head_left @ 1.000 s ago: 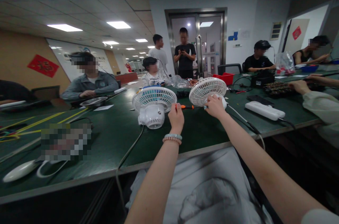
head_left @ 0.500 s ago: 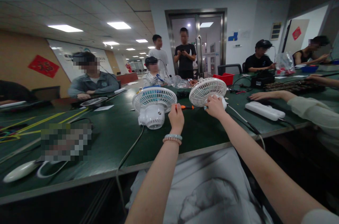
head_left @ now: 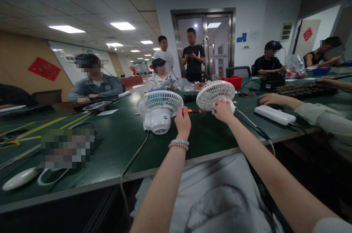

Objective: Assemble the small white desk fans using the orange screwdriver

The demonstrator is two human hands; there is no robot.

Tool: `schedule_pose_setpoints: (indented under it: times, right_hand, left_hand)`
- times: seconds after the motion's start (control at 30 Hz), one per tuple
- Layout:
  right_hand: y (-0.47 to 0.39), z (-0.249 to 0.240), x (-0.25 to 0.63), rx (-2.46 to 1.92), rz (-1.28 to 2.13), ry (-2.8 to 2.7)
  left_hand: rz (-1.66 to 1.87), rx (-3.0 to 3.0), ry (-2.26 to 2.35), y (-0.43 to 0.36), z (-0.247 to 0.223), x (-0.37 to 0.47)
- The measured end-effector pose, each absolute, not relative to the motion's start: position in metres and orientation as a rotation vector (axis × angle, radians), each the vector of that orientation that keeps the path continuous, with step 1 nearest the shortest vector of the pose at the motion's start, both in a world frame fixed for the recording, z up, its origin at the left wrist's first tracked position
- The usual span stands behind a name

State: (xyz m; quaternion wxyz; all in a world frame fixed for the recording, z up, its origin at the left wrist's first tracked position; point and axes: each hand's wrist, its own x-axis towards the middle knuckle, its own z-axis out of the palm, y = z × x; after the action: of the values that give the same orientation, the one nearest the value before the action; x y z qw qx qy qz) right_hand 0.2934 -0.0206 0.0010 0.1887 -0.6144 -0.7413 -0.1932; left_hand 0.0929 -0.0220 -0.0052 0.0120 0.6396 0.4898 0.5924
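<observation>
My left hand (head_left: 182, 123) is closed around an orange and black screwdriver (head_left: 194, 111) that points to the right. The screwdriver's far end lies near the fingers of my right hand (head_left: 224, 111); its tip is too small to make out. With that right hand I grip the rear housing of a white fan (head_left: 215, 94), whose grille tilts up and away from me. Just left of my left hand, a second white fan (head_left: 158, 116) rests on the green table (head_left: 154, 156), its round motor housing toward me and bluish blades behind the grille.
A white power strip (head_left: 275, 115) lies to the right, near a co-worker's hand (head_left: 271, 98). A red bin (head_left: 233, 81) and a clear plastic bag (head_left: 184, 85) stand farther back. On the left are yellow strips (head_left: 41, 126) and a white rounded object (head_left: 20, 179).
Both my hands, the screwdriver and the fans hold nearly the same position. Across the table, a seated person's hands have shifted slightly.
</observation>
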Motion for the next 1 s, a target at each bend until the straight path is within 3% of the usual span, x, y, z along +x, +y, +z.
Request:
schedule_pose_setpoints:
  times: [1.0]
  right_hand:
    - [-0.0194,0.0003,0.2934,-1.716,-0.553,-2.084]
  left_hand:
    - [1.841,2.01,1.543,-0.0261,-0.0031,0.0936]
